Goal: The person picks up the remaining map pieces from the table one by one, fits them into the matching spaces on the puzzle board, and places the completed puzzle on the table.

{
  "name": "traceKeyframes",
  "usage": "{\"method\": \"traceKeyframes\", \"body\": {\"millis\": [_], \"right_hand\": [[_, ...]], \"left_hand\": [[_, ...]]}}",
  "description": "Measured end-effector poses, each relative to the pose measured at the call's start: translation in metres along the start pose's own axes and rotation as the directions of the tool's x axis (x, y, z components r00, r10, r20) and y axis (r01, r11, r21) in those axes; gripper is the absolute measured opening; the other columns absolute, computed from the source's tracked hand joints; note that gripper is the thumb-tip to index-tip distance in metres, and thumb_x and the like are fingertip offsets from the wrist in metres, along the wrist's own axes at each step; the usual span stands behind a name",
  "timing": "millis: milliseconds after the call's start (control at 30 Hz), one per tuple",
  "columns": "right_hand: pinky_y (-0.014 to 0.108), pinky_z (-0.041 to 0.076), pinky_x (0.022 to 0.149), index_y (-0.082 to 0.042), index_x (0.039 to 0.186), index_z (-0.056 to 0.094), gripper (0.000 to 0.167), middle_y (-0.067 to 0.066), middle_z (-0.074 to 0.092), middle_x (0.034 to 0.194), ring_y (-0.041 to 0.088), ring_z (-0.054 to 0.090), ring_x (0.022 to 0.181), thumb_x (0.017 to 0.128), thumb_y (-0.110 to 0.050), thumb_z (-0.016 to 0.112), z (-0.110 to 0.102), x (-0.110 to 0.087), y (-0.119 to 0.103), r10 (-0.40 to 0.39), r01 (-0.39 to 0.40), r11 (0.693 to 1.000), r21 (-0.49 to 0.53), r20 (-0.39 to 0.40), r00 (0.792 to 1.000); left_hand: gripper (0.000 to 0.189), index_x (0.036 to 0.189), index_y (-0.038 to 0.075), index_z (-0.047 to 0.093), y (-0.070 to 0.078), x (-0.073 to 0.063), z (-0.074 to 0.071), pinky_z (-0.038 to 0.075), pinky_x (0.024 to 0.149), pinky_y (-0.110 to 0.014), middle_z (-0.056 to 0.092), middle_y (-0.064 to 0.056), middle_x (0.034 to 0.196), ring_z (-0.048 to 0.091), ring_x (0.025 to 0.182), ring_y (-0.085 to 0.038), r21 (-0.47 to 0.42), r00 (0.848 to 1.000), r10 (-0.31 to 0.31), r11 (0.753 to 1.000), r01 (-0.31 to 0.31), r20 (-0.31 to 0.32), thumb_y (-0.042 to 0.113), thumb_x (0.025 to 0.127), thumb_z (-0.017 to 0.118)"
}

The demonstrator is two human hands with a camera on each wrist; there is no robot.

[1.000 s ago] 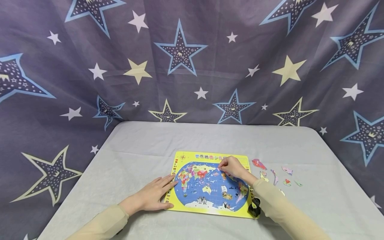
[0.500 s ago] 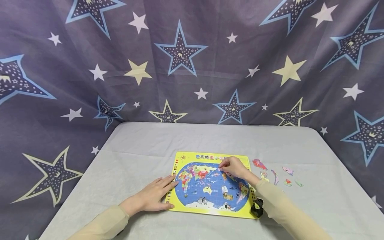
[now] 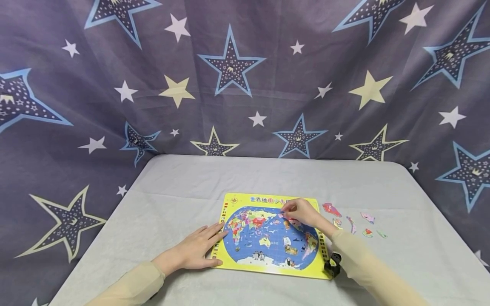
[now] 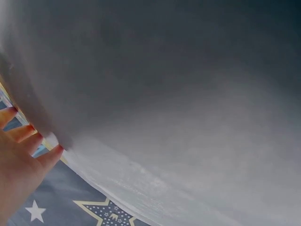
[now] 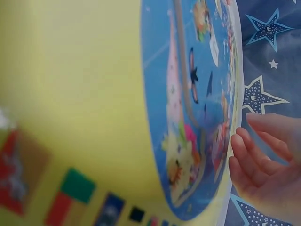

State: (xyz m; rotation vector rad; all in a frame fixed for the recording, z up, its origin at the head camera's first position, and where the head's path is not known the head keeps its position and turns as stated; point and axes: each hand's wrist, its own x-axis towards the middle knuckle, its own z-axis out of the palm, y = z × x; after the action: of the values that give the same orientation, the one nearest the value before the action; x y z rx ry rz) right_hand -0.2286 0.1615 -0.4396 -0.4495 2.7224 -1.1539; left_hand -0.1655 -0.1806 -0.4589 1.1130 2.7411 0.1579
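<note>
A yellow-bordered world map puzzle board lies flat on the table. My left hand rests with spread, straight fingers on the board's left edge; in the left wrist view the left hand shows at the lower left. At the map's upper right, my right hand has thumb and fingertips together at a small pink puzzle piece, pinching it low over the board. The fingers partly cover that piece. In the right wrist view the right hand is loosely curled beyond the map, and no piece shows there.
Several loose puzzle pieces lie right of the board, among them a red one, a pink one and a green one. A black wrist camera sits at the right wrist. A star-patterned curtain hangs behind the table.
My right hand has shifted slightly to the right, staying at the map's upper right, and its wrist has turned a little. The left hand keeps its place on the board's edge.
</note>
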Motion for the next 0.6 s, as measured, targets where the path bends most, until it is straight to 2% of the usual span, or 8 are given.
{"method": "traceKeyframes", "body": {"millis": [400,500,600], "right_hand": [[0.029,0.049,0.064,-0.001,0.089,0.066,0.012,0.006,0.063,0.083,0.016,0.057,0.073,0.079,-0.004,0.060,-0.013,-0.006,0.011,-0.034,0.033,0.999,-0.039,-0.023,0.999],[0.029,0.048,0.064,-0.001,0.091,0.066,0.013,0.006,0.062,0.083,0.016,0.057,0.073,0.080,-0.005,0.060,-0.016,-0.008,0.014,-0.026,0.025,0.999,-0.025,-0.026,0.999],[0.029,0.048,0.064,0.000,0.092,0.065,0.014,0.006,0.062,0.082,0.015,0.057,0.072,0.080,-0.006,0.060,-0.019,-0.010,0.018,-0.051,0.051,0.999,-0.007,-0.028,0.998]], "left_hand": [[0.082,0.141,0.016,0.024,-0.002,0.001,0.004,0.021,0.105,-0.043,0.015,-0.005,0.148,0.016,0.134,-0.020,0.008,1.000,-0.007,1.000,0.007,0.009,0.069,0.080,0.033],[0.082,0.141,0.016,0.024,-0.003,0.001,0.004,0.021,0.105,-0.043,0.015,-0.005,0.148,0.016,0.134,-0.020,0.005,1.000,-0.004,1.000,0.004,0.008,0.069,0.080,0.033],[0.082,0.141,0.016,0.024,-0.003,0.001,0.005,0.021,0.105,-0.043,0.014,-0.005,0.148,0.016,0.134,-0.020,0.006,1.000,-0.005,1.000,0.005,0.008,0.069,0.080,0.033]]}}
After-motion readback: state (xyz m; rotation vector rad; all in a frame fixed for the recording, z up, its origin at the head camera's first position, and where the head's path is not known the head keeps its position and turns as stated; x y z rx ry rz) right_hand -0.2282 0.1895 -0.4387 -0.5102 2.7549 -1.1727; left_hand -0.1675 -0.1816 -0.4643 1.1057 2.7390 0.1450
